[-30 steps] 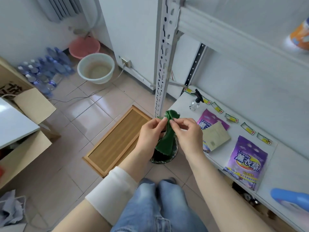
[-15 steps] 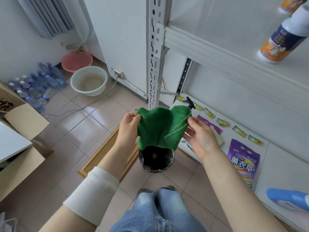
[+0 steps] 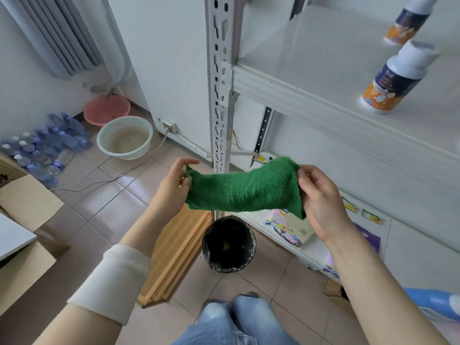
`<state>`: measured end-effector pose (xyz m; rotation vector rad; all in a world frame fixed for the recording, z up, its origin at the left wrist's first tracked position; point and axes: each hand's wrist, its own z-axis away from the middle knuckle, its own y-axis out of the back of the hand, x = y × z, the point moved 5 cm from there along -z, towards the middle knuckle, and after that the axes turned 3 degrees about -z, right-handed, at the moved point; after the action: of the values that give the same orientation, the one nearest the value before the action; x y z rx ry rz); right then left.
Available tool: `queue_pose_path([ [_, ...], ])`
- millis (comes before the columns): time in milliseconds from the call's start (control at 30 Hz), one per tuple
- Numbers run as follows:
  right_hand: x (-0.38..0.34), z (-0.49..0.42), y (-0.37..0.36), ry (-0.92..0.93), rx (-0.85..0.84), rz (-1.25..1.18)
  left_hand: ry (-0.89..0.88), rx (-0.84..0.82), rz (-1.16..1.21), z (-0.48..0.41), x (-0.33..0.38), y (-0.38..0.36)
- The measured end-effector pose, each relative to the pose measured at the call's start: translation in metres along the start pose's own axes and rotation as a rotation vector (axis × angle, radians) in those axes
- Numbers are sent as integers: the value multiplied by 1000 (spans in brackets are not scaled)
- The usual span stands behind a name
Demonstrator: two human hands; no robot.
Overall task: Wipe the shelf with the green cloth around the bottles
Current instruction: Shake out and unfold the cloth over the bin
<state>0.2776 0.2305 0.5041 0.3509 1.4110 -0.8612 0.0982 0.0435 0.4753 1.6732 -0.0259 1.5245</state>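
Nearest us a black-lined bin [image 3: 224, 268] stands on the floor tiles, and above it we hold the green cloth [image 3: 244, 190] stretched in the air. Our left hand [image 3: 174, 181] pinches its left corner, and our right hand [image 3: 321, 202] pinches its right edge between thumb and curled fingers. The cloth's long axis runs left to right, its right end a little higher, in front of the slotted post [image 3: 219, 95] and below the front lip of the shelf [image 3: 311, 66]. Farther off, the shelf lies bare from the post to an orange-labelled bottle [image 3: 395, 80] at the right, with a second bottle [image 3: 405, 23] behind it.
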Motion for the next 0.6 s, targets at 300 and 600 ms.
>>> queue_pose_path([
  [300,-13,-9,-38,-24,-151,261,-345,-242,-96,14,50,-51],
  [600,-39,0,-28,-54,-153,174,-371,-326,20,10,56,-60],
])
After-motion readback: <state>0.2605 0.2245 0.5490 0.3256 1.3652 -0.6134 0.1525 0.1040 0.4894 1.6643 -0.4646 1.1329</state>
